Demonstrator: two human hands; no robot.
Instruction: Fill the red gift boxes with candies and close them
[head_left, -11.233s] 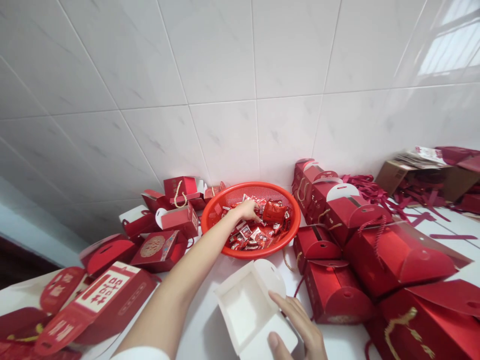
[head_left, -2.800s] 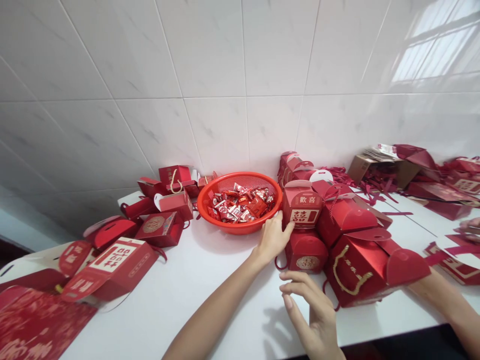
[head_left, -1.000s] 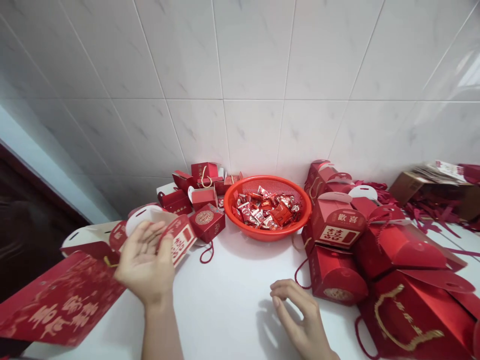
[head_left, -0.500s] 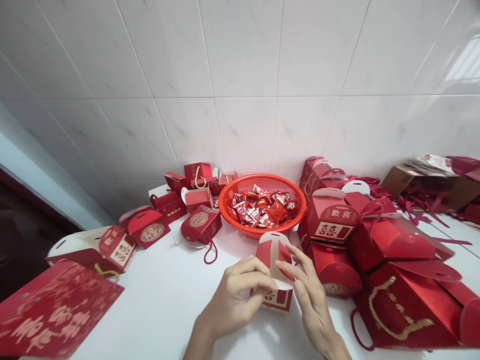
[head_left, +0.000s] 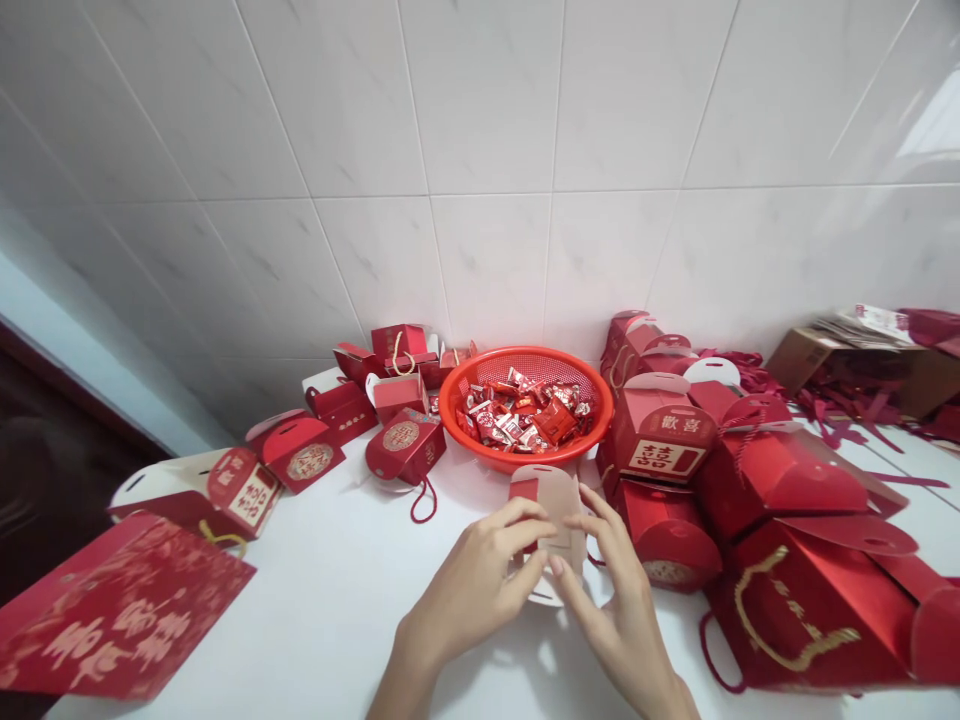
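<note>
A small red and white paper box [head_left: 551,490] stands on the white table with its flaps open and its pale inside showing. My left hand [head_left: 487,570] is at the box's left side, fingers bent and apart, fingertips at its opening. On the right side, my right hand [head_left: 616,590] touches the box with spread fingers, its thumb near the front flap. Just behind the box is a red plastic basket [head_left: 525,461] with wrapped candies [head_left: 517,415] in it. The fingertips partly cover the box.
Red gift boxes [head_left: 664,435] are stacked at the right, beside larger red boxes [head_left: 817,610]. More boxes [head_left: 405,445] stand at the left, with a red bag [head_left: 120,615] near the front. A cardboard box [head_left: 802,360] with ribbons sits far right.
The front flap of the small box has folded down toward me, uncovering its inside. My left hand's fingers have opened a little, and my right thumb has moved left.
</note>
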